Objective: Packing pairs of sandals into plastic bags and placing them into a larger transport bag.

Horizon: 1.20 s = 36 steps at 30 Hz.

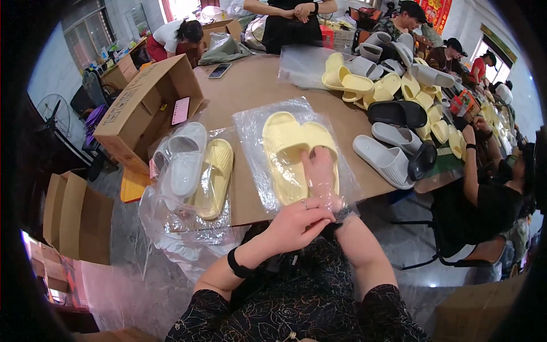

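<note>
A pair of yellow slide sandals point(290, 151) lies inside a clear plastic bag point(250, 122) on the brown table point(250, 85). My right hand point(320, 174) is pushed into the bag's mouth, flat on the sandals under the film. My left hand point(296, 223) pinches the bag's open edge at the table's near side; it wears a ring, with a black band on the wrist. To the left lie bagged sandals, a white pair point(185, 159) and a yellow pair point(213, 176).
An open cardboard box point(142, 108) stands at the left. Loose yellow, grey and black sandals point(393, 97) pile up at the right. A phone point(219, 70) lies far on the table. Other people sit and stand around the far and right sides. Folded boxes point(77, 216) stand on the floor.
</note>
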Motion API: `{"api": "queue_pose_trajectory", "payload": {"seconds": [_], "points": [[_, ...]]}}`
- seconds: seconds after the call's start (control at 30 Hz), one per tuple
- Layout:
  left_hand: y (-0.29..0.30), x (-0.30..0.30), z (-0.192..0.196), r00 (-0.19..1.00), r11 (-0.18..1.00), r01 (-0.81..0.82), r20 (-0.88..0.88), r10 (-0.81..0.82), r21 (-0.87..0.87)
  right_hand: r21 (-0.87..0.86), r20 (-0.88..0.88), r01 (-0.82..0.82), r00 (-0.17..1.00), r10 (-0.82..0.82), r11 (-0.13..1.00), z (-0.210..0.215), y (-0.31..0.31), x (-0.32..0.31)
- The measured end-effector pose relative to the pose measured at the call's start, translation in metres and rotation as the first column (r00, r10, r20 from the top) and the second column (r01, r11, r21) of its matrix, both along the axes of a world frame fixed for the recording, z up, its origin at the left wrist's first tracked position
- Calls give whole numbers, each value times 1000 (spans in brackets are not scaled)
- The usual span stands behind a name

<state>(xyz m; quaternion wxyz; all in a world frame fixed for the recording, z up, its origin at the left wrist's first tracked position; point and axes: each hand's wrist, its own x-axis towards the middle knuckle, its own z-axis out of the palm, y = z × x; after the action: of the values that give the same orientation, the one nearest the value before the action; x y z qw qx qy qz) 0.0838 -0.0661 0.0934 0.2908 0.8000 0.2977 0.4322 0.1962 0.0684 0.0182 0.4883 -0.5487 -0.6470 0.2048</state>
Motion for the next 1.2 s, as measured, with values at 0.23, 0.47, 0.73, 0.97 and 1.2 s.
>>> {"api": "queue_pose_trajectory", "payload": {"seconds": [0.23, 0.47, 0.73, 0.97, 1.2], "points": [[15, -50, 6, 942, 912, -287, -258, 214, -294, 220, 302, -304, 925, 232, 927, -42, -35, 7], [102, -52, -40, 595, 662, -735, -330, 733, 145, -115, 7, -663, 744, 668, 740, 39, -134, 92], [175, 15, -52, 403, 567, -823, -740, 538, -36, 220, 201, -141, 975, 96, 965, -29, -47, 134], [199, 27, -105, 390, 491, -867, -495, 776, 87, 45, 196, -178, 966, 166, 983, -37, -60, 111], [194, -4, -72, 529, 580, -813, -354, 772, 50, 4, 143, -169, 976, 167, 986, -46, -56, 115]]}}
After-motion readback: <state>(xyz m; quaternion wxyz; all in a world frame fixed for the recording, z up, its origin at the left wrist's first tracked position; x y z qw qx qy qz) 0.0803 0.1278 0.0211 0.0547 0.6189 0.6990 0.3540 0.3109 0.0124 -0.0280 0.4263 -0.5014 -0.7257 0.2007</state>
